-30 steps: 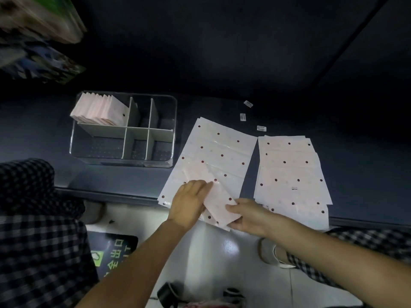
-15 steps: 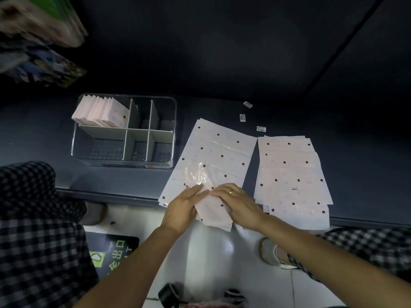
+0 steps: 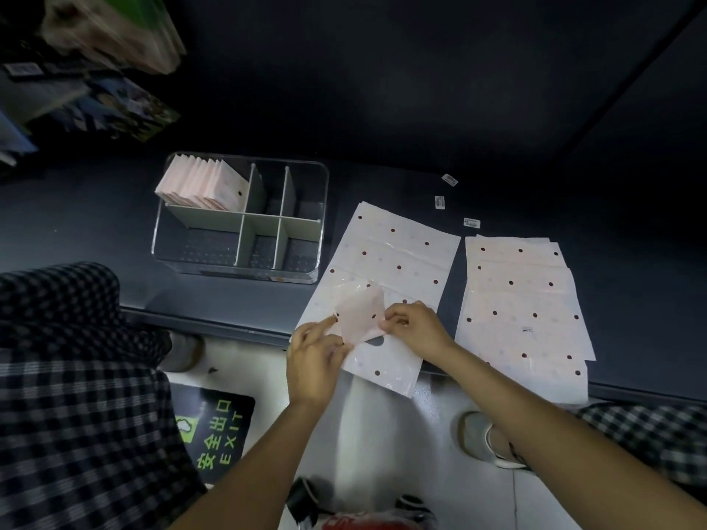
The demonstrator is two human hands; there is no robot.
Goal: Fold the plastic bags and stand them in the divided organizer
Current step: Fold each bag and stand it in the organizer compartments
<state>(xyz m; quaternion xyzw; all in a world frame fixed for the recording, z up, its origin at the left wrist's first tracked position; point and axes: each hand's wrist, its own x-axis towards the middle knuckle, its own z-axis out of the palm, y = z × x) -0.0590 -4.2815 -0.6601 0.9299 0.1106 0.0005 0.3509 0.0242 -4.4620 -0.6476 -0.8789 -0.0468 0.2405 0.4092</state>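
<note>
A pale pink plastic bag with dark dots [image 3: 386,258] lies flat on the dark counter, its near end hanging over the edge. Its near corner [image 3: 359,313] is turned up and folded over. My left hand [image 3: 313,361] pinches that fold at the left, and my right hand [image 3: 415,327] pinches its right edge. A second stack of dotted bags [image 3: 524,311] lies to the right. The clear divided organizer [image 3: 245,219] stands at the left, with several folded pink bags [image 3: 201,183] upright in its back-left compartment.
Three small white labels [image 3: 440,202] lie on the counter behind the bags. Packaged goods [image 3: 95,101] hang at the upper left. Below the counter edge are a white floor, a green EXIT sign [image 3: 214,434] and a shoe [image 3: 482,438].
Both hands came together on the bag's near end and lifted a corner, folding it up and over. The organizer and the right stack stayed put.
</note>
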